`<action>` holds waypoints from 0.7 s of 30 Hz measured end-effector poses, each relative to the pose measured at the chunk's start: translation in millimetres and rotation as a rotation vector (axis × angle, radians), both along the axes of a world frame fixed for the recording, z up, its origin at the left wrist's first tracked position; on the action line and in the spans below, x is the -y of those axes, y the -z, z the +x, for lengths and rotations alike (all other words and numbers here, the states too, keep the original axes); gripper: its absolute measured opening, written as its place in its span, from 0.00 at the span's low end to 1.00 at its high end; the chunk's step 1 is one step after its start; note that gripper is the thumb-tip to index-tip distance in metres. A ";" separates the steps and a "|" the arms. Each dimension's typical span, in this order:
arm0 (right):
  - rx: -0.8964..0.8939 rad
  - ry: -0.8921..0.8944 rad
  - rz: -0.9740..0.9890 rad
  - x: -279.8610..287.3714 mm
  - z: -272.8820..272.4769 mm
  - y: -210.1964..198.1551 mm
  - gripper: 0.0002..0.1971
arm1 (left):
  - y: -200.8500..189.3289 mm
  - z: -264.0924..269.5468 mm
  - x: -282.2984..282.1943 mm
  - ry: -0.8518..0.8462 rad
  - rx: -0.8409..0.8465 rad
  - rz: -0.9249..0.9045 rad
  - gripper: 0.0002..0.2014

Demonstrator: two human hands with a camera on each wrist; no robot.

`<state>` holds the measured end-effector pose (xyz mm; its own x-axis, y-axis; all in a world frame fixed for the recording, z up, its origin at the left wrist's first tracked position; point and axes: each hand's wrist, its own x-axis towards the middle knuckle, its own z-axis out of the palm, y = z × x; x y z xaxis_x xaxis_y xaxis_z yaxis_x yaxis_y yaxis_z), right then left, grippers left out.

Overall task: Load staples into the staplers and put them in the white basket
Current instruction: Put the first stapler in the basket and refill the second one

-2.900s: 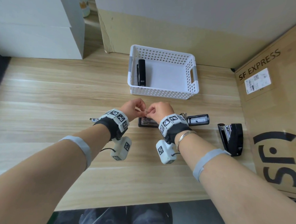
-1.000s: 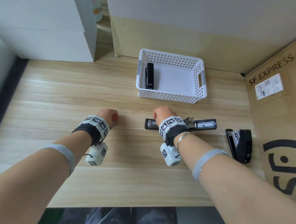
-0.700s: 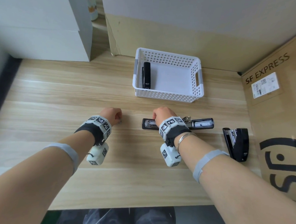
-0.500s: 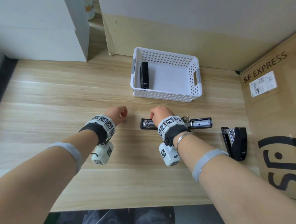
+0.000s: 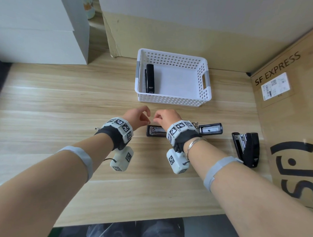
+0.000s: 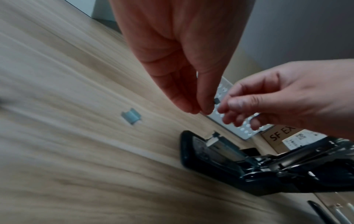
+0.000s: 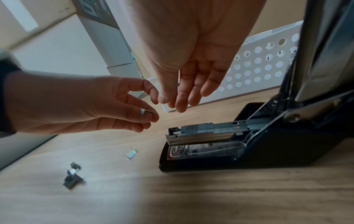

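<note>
Both hands hover over the bench just above the opened stapler (image 5: 156,131). Left hand (image 5: 137,116) pinches a small staple strip (image 7: 143,111) between thumb and finger. The right hand (image 5: 167,117) sits next to it, fingertips together, can't tell if its grip holds anything. Another stapler (image 5: 150,78) lies in the white basket (image 5: 172,99).

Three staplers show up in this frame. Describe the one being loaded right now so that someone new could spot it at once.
Start at the white basket at the back of the wooden table; the stapler being loaded lies just in front of it, under the two hands. Unlike the closed stapler in the basket and the stapler lying by the cardboard box, it is hinged fully open, its metal staple channel exposed.
</note>
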<state>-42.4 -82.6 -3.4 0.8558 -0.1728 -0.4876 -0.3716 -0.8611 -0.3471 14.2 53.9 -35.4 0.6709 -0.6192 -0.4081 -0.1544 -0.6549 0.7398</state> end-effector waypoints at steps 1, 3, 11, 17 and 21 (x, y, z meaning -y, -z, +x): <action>0.009 0.014 0.023 0.6 0.3 -1.6 0.10 | -1.2 -0.8 3.7 -0.001 0.000 -0.010 0.12; 0.017 0.040 0.076 1.6 0.2 -4.1 0.10 | -2.8 -2.3 9.9 -0.006 0.016 -0.017 0.12; 0.005 0.040 0.150 5.1 -2.8 -10.5 0.14 | -3.1 -3.1 15.3 -0.041 0.005 -0.014 0.13; -0.004 0.075 0.173 5.9 -4.7 -7.1 0.12 | -0.1 -4.5 17.0 -0.068 -0.008 0.002 0.14; -0.013 0.072 0.137 6.3 -5.2 -4.4 0.10 | 1.3 -7.1 18.5 -0.054 0.010 0.018 0.11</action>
